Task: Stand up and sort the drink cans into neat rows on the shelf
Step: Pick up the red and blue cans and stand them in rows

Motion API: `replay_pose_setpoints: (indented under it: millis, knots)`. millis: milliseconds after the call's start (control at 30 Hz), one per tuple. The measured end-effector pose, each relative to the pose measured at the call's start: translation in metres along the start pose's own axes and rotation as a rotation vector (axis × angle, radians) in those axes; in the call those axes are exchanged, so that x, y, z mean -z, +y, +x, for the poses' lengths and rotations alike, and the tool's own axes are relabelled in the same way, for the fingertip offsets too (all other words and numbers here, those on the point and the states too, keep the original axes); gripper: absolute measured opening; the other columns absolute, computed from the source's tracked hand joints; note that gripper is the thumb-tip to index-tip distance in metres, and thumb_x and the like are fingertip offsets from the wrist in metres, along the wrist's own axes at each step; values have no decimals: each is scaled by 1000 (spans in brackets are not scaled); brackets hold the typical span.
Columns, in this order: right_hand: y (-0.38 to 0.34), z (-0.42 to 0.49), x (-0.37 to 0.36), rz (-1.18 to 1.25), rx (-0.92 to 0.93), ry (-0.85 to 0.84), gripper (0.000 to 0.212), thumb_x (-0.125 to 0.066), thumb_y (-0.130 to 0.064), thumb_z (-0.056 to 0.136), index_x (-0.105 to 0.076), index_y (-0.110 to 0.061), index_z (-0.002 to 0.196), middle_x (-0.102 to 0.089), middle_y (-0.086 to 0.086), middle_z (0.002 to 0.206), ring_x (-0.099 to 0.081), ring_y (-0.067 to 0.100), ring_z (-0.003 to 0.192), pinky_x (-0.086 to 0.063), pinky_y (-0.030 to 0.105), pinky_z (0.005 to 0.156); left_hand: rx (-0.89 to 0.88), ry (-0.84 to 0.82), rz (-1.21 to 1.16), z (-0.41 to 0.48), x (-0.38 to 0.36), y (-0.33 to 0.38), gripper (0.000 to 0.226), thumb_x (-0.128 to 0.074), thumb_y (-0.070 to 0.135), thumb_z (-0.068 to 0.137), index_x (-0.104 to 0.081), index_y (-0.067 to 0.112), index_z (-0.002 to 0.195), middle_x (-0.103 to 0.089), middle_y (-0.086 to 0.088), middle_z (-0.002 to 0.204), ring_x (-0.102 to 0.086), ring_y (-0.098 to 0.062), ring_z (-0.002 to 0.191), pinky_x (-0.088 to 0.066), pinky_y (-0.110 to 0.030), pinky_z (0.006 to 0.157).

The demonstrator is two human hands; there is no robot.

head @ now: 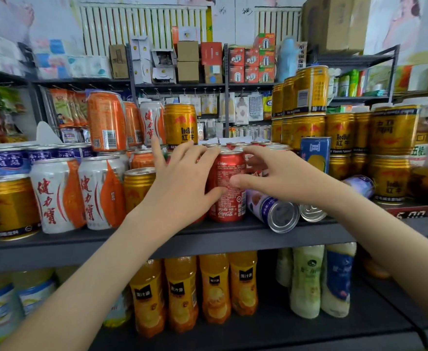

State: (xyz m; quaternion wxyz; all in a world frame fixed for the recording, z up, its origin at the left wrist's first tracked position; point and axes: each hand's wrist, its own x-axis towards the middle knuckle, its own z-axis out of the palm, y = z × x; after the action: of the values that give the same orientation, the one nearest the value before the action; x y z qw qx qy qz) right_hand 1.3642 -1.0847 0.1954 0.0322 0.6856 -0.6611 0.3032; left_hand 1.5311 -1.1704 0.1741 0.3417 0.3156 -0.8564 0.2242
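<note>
An upright red cola can (229, 198) stands at the front of the dark shelf (208, 239), with more red cans (235, 144) behind it. My left hand (180, 178) lies against its left side with the fingers spread and the thumb on its front. It covers another red can. My right hand (278, 173) holds the cola can from the right, thumb on the front and fingers curled by its top. Just right of it, a purple-blue can (271, 211) lies on its side. A silver can end (311, 212) and another fallen can (359, 184) lie further right.
White-and-orange cans (56, 196) and gold cans (10, 206) stand to the left, with orange cans (106, 120) stacked above. Gold cans (390, 178) are stacked at the right beside a blue can (315, 155). Juice bottles (182, 292) fill the lower shelf.
</note>
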Motion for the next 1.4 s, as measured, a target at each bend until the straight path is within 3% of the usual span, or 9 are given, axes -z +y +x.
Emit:
replay_pose_setpoints:
  millis: [167, 267, 367, 500, 633, 833, 1000, 1167, 1400]
  knots:
    - [12, -59, -19, -657, 79, 252, 97, -37, -82, 64, -39, -21, 139, -53, -6, 121, -41, 20, 114, -23, 35, 95, 12, 173, -115, -19, -8, 8, 65, -50, 54, 83, -42, 19, 138, -43, -7, 142, -27, -27, 138, -2, -59, 111]
    - [24, -71, -36, -775, 165, 315, 85, -76, -59, 54, -56, -13, 122, -62, 2, 103, -53, 28, 98, -25, 38, 88, 18, 324, -258, -36, -10, 24, 51, -50, 42, 87, -51, 13, 128, -49, -8, 132, -35, -23, 128, -24, -48, 112]
    - [27, -71, -44, -806, 205, 390, 67, -85, -31, 52, -61, -9, 111, -63, 8, 98, -58, 32, 91, -38, 44, 85, 49, 336, -464, -53, -8, 43, 35, -53, 34, 89, -55, 15, 118, -57, 1, 111, -48, -8, 106, -36, -16, 95]
    - [29, -75, -45, -727, 254, 446, 50, -77, -18, 62, -62, -4, 108, -63, 12, 94, -57, 32, 84, -50, 44, 71, 267, 41, -898, -62, -5, 63, 22, -61, 34, 87, -50, 24, 103, -62, 12, 89, -61, 2, 81, -49, -10, 72]
    - [33, -84, -47, -663, 293, 484, 51, -77, -18, 66, -61, 0, 112, -63, 13, 99, -54, 31, 86, -48, 42, 76, 543, -320, -1277, -54, -2, 73, 39, -60, 38, 87, -48, 17, 117, -69, 0, 90, -70, -9, 76, -58, -31, 74]
    - [28, -101, -41, -627, 373, 592, 47, -76, -16, 69, -61, 4, 109, -64, 15, 100, -46, 26, 92, -41, 38, 84, 751, -640, -1837, -37, 2, 87, 37, -51, 36, 93, -52, 9, 119, -68, -22, 104, -69, -28, 93, -57, -35, 79]
    - [34, -119, -30, -599, 372, 591, 58, -76, -19, 68, -53, -2, 117, -62, 15, 107, -47, 25, 97, -40, 34, 89, 776, -672, -1957, -27, 1, 98, 36, -56, 33, 91, -61, 4, 111, -69, -21, 103, -67, -29, 98, -57, -35, 80]
    - [34, -127, -14, -483, 327, 457, 53, -67, -37, 79, -54, -9, 122, -55, 7, 116, -44, 19, 103, -35, 26, 91, 696, -635, -1974, -22, 1, 107, 31, -55, 29, 91, -61, 2, 106, -70, -17, 86, -68, -24, 80, -57, -30, 67]
    - [22, -111, 7, 265, 70, 383, 48, -51, -61, 83, -53, -28, 117, -56, -18, 109, -54, 0, 101, -43, 11, 81, 462, -422, -1704, -24, 0, 109, 32, -61, 21, 88, -55, 13, 119, -71, -7, 100, -70, -18, 84, -58, -34, 74]
